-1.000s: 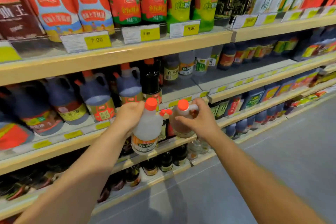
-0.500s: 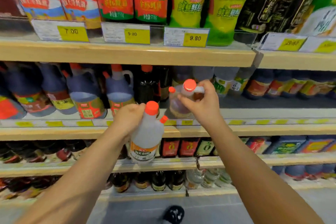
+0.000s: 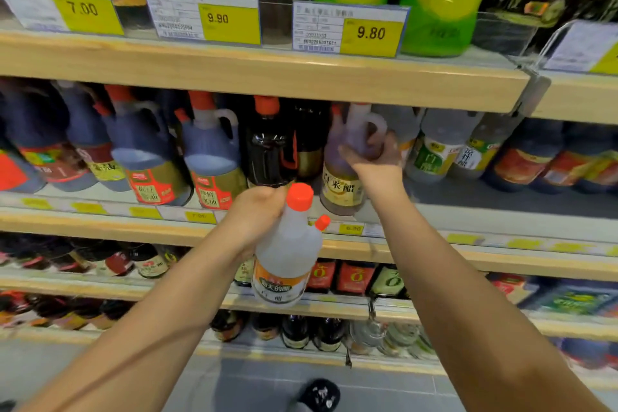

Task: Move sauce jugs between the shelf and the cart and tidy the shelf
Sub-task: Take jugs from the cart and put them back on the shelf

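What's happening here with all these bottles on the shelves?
A person is stocking a shop shelf of sauces. The right hand holds a brown-filled plastic jug with a yellow label by its handle, at the front of the middle wooden shelf, between a dark bottle and white-labelled vinegar bottles. Whether its base rests on the shelf cannot be told. The left hand grips a clear plastic jug with an orange cap by the neck, in front of the shelves, tilted and waiting.

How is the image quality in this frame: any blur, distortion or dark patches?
Head view: wide-angle bending curves the shelf edge; the right hand and its brown jug are motion-smeared in shade; the white jug in the left hand is sharper.
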The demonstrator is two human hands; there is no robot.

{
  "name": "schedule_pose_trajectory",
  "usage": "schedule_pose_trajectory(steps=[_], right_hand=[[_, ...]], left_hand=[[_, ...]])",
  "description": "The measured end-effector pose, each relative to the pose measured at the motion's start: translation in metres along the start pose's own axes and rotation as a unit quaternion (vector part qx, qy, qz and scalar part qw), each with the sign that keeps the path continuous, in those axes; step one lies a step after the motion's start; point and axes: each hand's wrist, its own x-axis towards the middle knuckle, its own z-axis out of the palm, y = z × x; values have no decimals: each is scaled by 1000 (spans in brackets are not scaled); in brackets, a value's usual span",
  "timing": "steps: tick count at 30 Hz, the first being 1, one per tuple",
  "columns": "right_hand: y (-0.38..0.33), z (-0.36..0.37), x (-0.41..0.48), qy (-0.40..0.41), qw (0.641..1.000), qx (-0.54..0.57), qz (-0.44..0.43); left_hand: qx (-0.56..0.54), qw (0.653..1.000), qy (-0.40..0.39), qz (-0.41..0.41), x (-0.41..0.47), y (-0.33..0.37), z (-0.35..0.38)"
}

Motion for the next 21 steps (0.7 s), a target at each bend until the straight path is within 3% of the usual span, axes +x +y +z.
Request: schedule_pose_trajectory(steps=[3,6,10,16,21], right_hand=[[16,-4,-2,-11,998,52,24],[22,-4,-17,-24,999,-7,48],[36,-5,-21,-34,996,-79,24],[33,-21,-4,-168,982,-80,6],[25,-35,-20,-160,985,-59,-28]], left_hand=[[6,1000,-8,-1,1,-5,4],[-10,1000,-5,-8,0,-3,5],[-21,1000,-3,-14,3,0,7],[-27,999,-28,-27,3,4,8],[-75,994,-62,-58,-8,18,11]])
